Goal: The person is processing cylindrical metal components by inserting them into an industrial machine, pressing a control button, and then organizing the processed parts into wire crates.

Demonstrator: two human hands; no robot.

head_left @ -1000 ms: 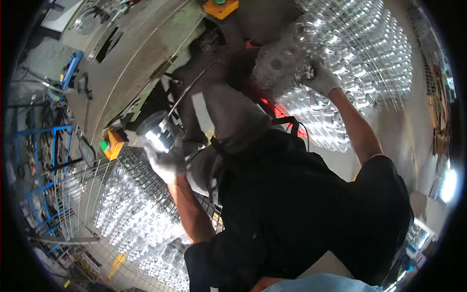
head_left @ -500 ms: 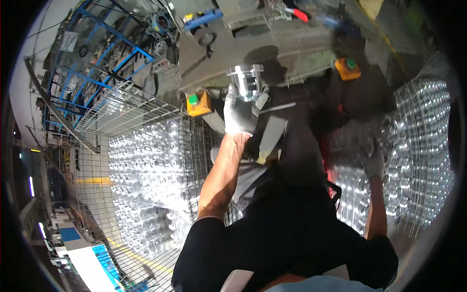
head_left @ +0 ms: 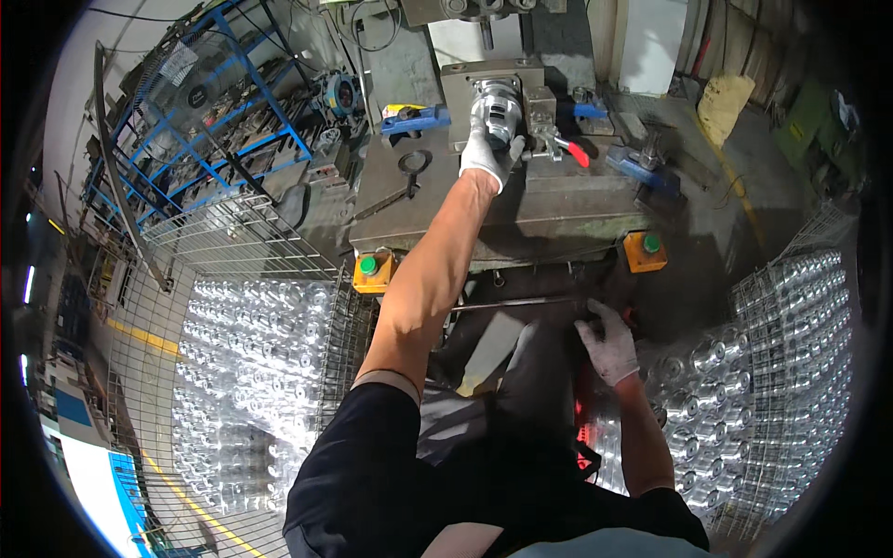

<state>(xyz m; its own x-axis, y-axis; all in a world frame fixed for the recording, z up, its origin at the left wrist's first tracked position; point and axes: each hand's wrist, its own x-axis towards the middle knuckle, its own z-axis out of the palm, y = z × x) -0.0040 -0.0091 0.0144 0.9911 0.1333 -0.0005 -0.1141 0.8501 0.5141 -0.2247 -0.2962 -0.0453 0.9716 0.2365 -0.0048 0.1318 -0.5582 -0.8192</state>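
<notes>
My gloved left hand (head_left: 487,162) is closed around a shiny flanged metal cylinder (head_left: 497,110), its arm stretched forward over the workbench. The cylinder is up against the grey fixture block (head_left: 458,91); whether it is seated there I cannot tell. A toggle clamp with a red handle (head_left: 573,152) is just right of that hand. My gloved right hand (head_left: 611,348) hovers below the bench's front edge with its fingers apart and nothing seen in them, left of the right wire cage.
Wire cages with rows of shiny metal parts stand at left (head_left: 251,363) and right (head_left: 712,400). Green buttons on yellow boxes sit at the bench front, left (head_left: 370,271) and right (head_left: 646,251). A ring-ended tool (head_left: 414,166) lies on the bench (head_left: 381,200). Machine head (head_left: 486,11) overhead.
My left hand has carried the metal cylinder forward to the fixture. My right hand has come out of the right cage toward the middle. The view has tilted up.
</notes>
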